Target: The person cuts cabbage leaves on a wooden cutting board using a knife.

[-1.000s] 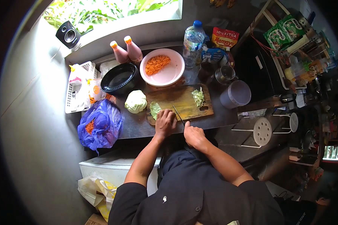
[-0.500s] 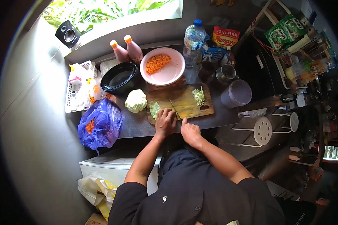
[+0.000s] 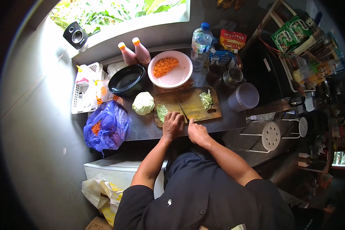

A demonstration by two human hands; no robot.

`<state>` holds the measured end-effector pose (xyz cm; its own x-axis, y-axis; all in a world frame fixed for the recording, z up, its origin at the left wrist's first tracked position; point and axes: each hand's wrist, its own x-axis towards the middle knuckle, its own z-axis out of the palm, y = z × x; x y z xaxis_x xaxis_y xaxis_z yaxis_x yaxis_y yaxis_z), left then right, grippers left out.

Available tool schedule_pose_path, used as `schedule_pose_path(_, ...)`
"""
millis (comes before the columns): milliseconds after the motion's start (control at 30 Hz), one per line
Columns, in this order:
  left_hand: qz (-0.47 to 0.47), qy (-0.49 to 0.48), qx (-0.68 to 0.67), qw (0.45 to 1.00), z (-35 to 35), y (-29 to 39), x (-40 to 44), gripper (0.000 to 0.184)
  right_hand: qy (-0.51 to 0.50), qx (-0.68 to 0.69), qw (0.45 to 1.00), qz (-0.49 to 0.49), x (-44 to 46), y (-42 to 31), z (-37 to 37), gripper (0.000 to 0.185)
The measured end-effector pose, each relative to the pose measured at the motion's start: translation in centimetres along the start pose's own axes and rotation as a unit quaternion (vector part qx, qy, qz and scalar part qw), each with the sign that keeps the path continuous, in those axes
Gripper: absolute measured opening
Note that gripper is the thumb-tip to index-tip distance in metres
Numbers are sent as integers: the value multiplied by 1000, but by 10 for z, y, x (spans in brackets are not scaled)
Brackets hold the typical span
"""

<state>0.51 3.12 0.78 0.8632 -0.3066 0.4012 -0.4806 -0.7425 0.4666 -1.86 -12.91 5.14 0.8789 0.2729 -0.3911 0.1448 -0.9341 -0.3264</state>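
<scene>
Clock centred on the cutting board, 12 = away from the person. Grey wall (image 3: 34, 115) at 9, bright window (image 3: 122, 13) at 11, greenery outside. Dark table (image 3: 142, 132) carries the lot. White chest (image 3: 119, 170) below the table at 7-8; white stool (image 3: 271, 136) on the floor at 4.

Wooden cutting board (image 3: 195, 94) lies flat near the front edge. Blue plastic bag (image 3: 119, 117) at 8-9, shredded orange stuff inside. Pink basin (image 3: 184, 74) at 11, shredded orange pile in it. Black oval bowl (image 3: 128, 78) at 10, holds nothing I can make out. White basket (image 3: 76, 103) past it at 9-10, small items inside. Lidded tub (image 3: 244, 97) at 3, contents unclear. Clear bottle (image 3: 201, 42), blue cap, at 12.

Left hand (image 3: 173, 125) at 7: fingers bent down on the board by a cabbage leaf; can't tell if they grip anything. Right hand (image 3: 198, 133) at 5: clenched round the knife handle. Cabbage (image 3: 143, 103) at 9, beside the board. Metal cup (image 3: 232, 78) at 2. Shredded cabbage (image 3: 206, 99) on the board at 2-3. Cabbage leaf (image 3: 162, 112) on it at 8-9. Knife (image 3: 183, 112) blade mid-board, tip toward 11.
</scene>
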Motion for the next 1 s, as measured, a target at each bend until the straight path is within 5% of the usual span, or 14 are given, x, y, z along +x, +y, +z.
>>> schedule_pose_path(100, -38, 32, -46, 998, 1, 2, 2, 37, 11, 18, 1000, -4, -8, -1, -2, 38)
schedule_pose_path(233, -115, 106, -141, 978, 2, -4, 4, 31, -2, 21, 999, -41, -12, 0, 1, 39)
schedule_pose_path(467, -237, 125, 20, 963, -26, 4, -5, 32, 5, -20, 998, -64, -11, 33, 3, 53)
schedule_pose_path(767, -285, 101, 11, 953, -14, 18, -17, 36, -25, -22, 999, -2, -18, 78, -29, 59)
schedule_pose_path(1000, -324, 50, 45, 944, -17, 36, -16, 47, -86, 54, 988, -112, -7, 43, -31, 31)
